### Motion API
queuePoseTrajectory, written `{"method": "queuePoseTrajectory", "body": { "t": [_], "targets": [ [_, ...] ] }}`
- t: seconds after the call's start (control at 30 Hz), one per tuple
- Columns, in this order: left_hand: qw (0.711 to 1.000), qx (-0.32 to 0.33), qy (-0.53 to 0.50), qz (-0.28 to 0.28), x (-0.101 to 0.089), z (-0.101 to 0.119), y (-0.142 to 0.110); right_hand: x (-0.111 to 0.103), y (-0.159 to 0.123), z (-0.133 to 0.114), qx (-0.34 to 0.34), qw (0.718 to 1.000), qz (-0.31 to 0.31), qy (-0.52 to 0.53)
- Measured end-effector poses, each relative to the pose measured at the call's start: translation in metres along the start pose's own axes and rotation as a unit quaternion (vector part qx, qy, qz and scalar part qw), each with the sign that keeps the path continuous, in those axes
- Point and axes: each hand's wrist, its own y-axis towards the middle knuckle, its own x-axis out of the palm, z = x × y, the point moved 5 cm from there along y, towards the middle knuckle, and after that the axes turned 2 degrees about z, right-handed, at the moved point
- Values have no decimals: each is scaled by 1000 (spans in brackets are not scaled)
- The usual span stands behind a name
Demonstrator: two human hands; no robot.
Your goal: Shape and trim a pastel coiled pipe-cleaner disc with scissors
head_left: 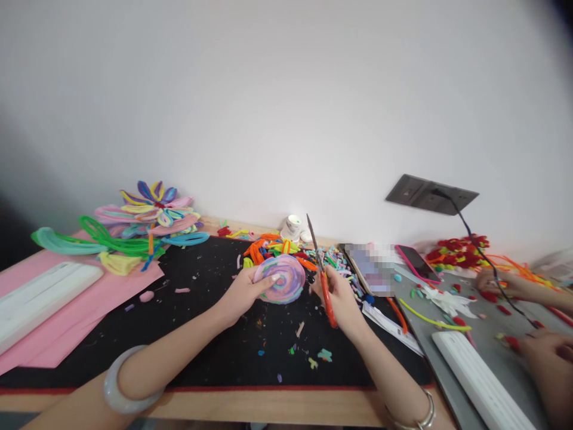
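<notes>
My left hand [239, 295] pinches a round pastel disc [286, 286], swirled in pink, purple and mint like coiled pipe cleaners. The thumb lies on its face near the middle. My right hand [342, 301] is closed around scissors [329, 298] with orange-red handles. Their blades point up toward the wall, a short way right of the disc and apart from it. Behind the disc lies a heap of orange pipe cleaners [256, 251]. Small trimmings [324, 355] are scattered over the black mat [201, 346] below both hands.
A pipe-cleaner flower [159, 206] with green loops lies at left by pink sheets [89, 316] and a white bar [49, 298]. A white cup [292, 228] stands by the wall. Two phones [367, 269] lie at right. Another person's hands [510, 283] work beside a black cable [487, 260].
</notes>
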Motion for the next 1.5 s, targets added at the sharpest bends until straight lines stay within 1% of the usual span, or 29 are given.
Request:
{"method": "queuePoseTrajectory", "body": {
  "t": [0.07, 0.13, 0.2, 0.27, 0.37, 0.43, 0.5, 0.63, 0.73, 0.83, 1.0, 1.13, 1.23, 1.3, 1.43, 1.5],
  "targets": [
    [999, 10, -28, 22, -2, 1, 0, -7, -3, 0, -13, 997, 29, -68],
    [999, 14, -46, 25, -2, 2, 0, -11, -6, 2, -12, 994, 50, -93],
    [999, 12, -29, 7, 0, 2, 0, -11, -7, 2, 1, 996, 62, -64],
    [999, 8, 9, -29, 5, 3, -2, -8, -5, 0, 3, 998, 66, -12],
    [994, -3, 59, -93, 12, 1, -5, 1, 2, -4, 9, 998, 54, 18],
    [991, -14, 73, -115, 14, -1, -7, 6, 6, -3, 27, 998, 48, 10],
    [991, -24, 69, -117, 15, -1, -7, 10, 10, 0, 34, 998, 42, 25],
    [993, -28, 38, -110, 15, -1, -5, 13, 14, 3, 47, 992, 15, 117],
    [994, -39, 19, -103, 13, -4, -4, 13, 15, 2, 57, 983, -12, 175],
    [993, -55, -3, -107, 12, -10, -3, 13, 14, -2, 55, 975, -36, 211],
    [990, -60, -32, -120, 12, -11, -5, 10, 14, -5, 50, 972, -54, 222],
    [990, -58, -42, -118, 13, -6, -6, 7, 14, -1, 54, 969, -71, 232],
    [990, -74, -40, -112, 14, -5, -7, 7, 14, 0, 55, 971, -75, 219],
    [990, -84, -24, -115, 16, -5, -8, 9, 14, -2, 55, 972, -82, 211],
    [985, -67, -7, -157, 21, -4, -9, 18, 11, -8, 50, 971, -113, 206],
    [987, -57, 10, -151, 20, -4, -8, 20, 12, -9, 36, 978, -101, 179]
  ]
}}
